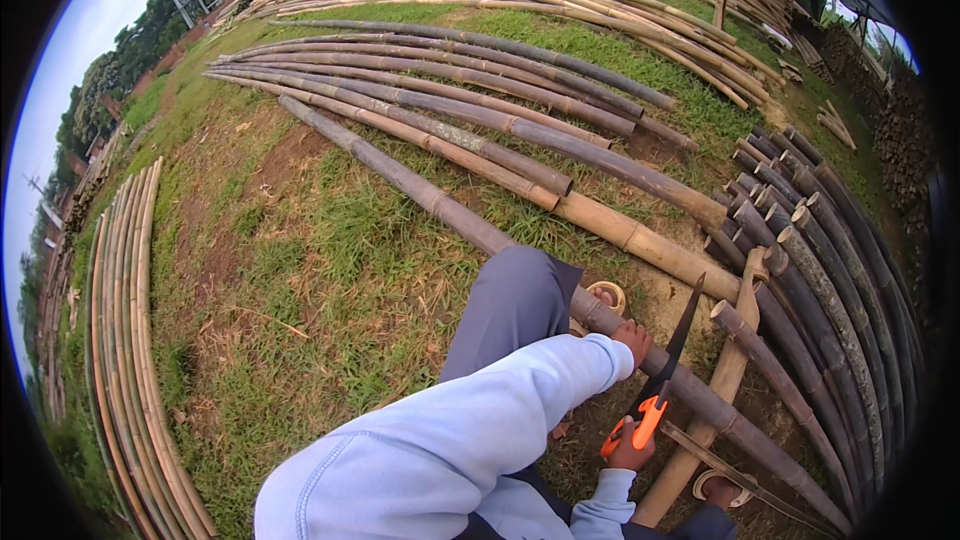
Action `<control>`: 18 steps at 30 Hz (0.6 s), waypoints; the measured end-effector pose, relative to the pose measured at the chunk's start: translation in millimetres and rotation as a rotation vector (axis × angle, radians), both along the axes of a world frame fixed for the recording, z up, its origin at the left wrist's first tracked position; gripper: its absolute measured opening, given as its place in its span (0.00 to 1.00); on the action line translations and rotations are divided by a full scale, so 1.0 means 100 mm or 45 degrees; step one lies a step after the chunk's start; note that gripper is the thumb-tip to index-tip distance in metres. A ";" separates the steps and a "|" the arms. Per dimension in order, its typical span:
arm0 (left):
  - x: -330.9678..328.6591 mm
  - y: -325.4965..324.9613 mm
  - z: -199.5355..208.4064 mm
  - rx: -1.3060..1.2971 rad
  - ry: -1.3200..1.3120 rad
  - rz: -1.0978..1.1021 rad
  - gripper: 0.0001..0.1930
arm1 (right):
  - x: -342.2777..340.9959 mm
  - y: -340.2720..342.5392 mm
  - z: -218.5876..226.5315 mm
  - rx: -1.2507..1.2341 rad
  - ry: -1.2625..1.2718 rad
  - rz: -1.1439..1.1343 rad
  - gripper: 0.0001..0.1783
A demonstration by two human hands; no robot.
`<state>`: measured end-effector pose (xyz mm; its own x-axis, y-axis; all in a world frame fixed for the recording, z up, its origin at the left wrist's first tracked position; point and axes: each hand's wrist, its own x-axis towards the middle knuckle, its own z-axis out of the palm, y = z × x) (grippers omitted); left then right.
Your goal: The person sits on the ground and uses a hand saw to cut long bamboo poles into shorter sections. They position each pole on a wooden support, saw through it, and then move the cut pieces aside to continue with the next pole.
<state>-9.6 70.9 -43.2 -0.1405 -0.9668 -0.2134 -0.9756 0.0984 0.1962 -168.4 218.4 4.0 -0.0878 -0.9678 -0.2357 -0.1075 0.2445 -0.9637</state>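
Note:
A long dark bamboo pole (430,198) runs diagonally from the upper left to the lower right, passing under my bent leg and across a pale wooden log (722,377). My left hand (632,340) is closed over the pole just beyond my knee. In my right hand (632,448) is the orange handle of a hand saw (684,329), gripped on the near side of the pole. The saw's dark blade lies across the pole close to my left hand, its tip pointing away from me. Whether its teeth have cut in cannot be seen.
Cut dark bamboo lengths (825,270) are piled on the right. Several long poles (480,120) lie ahead, with paler bamboo (560,2) behind them. Another row of poles (130,340) lies on the grass at left. My sandalled feet (722,488) stand close to the pole.

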 end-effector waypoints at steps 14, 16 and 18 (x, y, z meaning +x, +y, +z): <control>0.39 -0.51 0.70 0.354 0.009 0.046 0.25 | 0.11 -0.05 0.04 0.003 -0.072 -0.040 0.09; 0.63 -0.76 0.95 0.172 -0.059 -0.043 0.21 | 0.11 -0.06 0.03 0.001 -0.089 -0.057 0.09; 0.92 -1.02 1.22 0.028 -0.092 -0.079 0.19 | 0.11 -0.07 0.02 0.035 -0.106 -0.063 0.09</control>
<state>82.4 -30.7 78.9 -0.1835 -0.9516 -0.2465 -0.9794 0.1556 0.1284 -157.8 211.1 5.5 -0.1145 -0.9559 -0.2704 -0.0141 0.2737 -0.9617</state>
